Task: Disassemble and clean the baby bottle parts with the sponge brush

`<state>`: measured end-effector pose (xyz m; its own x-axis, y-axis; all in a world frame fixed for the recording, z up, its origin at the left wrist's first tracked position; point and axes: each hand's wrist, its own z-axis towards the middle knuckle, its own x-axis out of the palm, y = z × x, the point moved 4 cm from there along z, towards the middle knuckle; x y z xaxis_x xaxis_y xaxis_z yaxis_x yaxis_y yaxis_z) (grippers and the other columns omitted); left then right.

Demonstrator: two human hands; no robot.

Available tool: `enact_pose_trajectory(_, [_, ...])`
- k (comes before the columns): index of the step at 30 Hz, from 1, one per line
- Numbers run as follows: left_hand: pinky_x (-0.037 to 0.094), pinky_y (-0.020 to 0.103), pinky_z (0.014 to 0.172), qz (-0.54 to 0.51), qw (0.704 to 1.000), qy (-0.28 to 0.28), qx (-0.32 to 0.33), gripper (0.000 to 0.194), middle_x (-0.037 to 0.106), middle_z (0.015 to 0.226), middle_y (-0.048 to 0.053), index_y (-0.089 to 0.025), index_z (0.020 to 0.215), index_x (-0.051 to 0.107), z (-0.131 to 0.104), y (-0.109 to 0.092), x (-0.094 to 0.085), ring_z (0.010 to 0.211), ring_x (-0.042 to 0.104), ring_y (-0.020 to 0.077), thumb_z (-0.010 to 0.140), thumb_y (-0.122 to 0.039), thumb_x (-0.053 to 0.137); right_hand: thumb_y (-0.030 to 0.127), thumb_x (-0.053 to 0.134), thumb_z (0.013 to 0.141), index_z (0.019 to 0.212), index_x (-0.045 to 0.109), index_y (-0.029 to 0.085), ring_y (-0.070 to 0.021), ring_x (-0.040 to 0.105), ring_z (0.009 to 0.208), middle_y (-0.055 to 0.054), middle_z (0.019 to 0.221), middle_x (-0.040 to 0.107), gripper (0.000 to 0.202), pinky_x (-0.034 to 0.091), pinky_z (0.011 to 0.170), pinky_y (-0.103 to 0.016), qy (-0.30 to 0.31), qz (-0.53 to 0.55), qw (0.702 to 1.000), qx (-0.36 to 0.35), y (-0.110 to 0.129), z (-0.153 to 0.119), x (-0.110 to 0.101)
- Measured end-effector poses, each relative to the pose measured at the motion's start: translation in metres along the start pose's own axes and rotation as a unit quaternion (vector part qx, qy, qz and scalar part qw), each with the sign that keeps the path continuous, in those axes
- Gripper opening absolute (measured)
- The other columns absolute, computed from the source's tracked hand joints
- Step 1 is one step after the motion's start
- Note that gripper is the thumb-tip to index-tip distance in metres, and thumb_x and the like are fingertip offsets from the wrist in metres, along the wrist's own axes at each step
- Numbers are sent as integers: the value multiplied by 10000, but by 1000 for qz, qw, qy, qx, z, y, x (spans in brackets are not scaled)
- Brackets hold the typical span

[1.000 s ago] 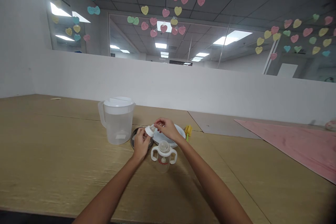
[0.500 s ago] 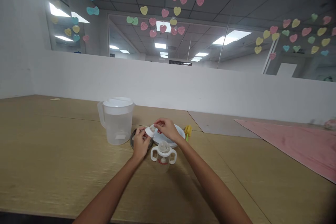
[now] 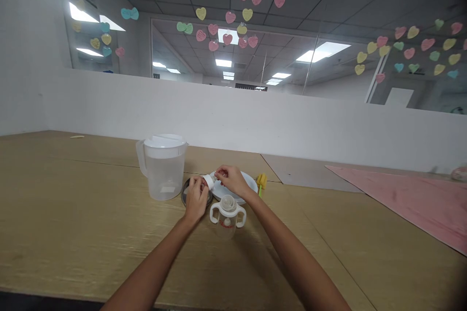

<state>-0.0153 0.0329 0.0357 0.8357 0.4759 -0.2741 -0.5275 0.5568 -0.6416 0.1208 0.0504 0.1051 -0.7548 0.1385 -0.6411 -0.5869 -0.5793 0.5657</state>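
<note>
My left hand [image 3: 197,197] is closed round a white bottle collar [image 3: 209,181], holding it above a dark round dish [image 3: 185,199]. On its right, my right hand [image 3: 230,179] pinches the clear bottle nipple [image 3: 215,177] that sticks out of the collar. The collar lies tilted on its side, the nipple toward the right. Below my hands stands a clear baby bottle [image 3: 226,226] with two white handles, upright on the table. A white plate [image 3: 250,183] sits behind it, partly covered by my right hand.
A clear pitcher [image 3: 166,175] with a white lid stands left of my hands, liquid inside. A yellow brush [image 3: 261,181] with a green handle lies by the plate's right edge. Farther right, a pink cloth [image 3: 408,199] covers the table [image 3: 91,223]. A white wall [image 3: 226,116] rises behind.
The collar has turned in my left hand, so the nipple points more to the right instead of upward. My right hand stays pinched on the nipple. The bottle and pitcher remain in place.
</note>
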Motion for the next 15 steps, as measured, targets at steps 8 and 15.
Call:
enact_pose_trajectory(8, [432, 330, 756, -1, 1000, 18, -4, 201, 475, 880, 59, -193, 745, 527, 0, 1, 2, 825, 513, 194, 809, -224, 340, 206, 553, 783, 763, 655, 173, -103, 542, 541, 3, 625, 626, 110, 400, 563, -211, 7, -11, 1000, 11, -1, 0, 1])
enact_pose_trajectory(15, [459, 296, 691, -42, 999, 29, -13, 208, 480, 919, 53, -183, 818, 584, 0, 4, 4, 749, 531, 163, 820, -276, 398, 203, 545, 790, 771, 641, 170, -88, 535, 499, 13, 617, 611, 103, 406, 542, -204, 8, 12, 1000, 10, -4, 0, 1])
